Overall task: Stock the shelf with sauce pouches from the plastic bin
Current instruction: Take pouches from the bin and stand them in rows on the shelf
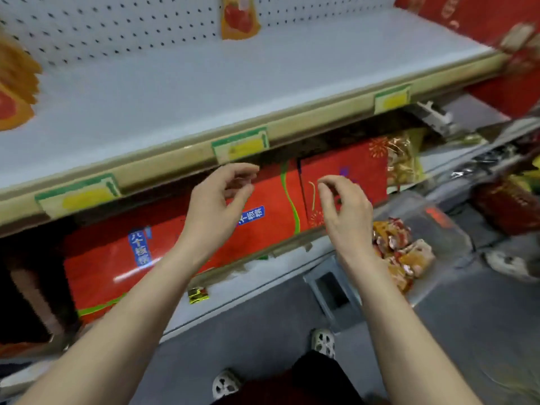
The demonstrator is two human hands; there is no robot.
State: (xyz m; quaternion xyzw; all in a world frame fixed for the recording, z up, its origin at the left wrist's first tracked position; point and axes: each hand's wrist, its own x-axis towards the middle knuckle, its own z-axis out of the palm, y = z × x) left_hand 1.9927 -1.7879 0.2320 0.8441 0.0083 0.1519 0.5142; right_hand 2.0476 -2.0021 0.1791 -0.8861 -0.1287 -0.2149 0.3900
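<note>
A clear plastic bin (pixel 438 229) stands on the floor at the right with several orange and red sauce pouches (pixel 400 252) in it. The white shelf (pixel 204 92) above is mostly bare. One orange pouch (pixel 239 17) stands against its pegboard back, and more pouches (pixel 14 83) sit at its far left. My left hand (pixel 216 206) and my right hand (pixel 342 211) hover in front of the shelf's edge, both with loosely curled fingers and holding nothing. The right hand is just left of the bin.
Large red gift boxes (pixel 175 244) fill the lower shelf behind my hands. Yellow price labels (pixel 239 146) line the shelf edge. More red packages (pixel 482 21) sit at the upper right. A small gold packet (pixel 198 295) lies on the base ledge. My feet (pixel 323 343) stand on the grey floor.
</note>
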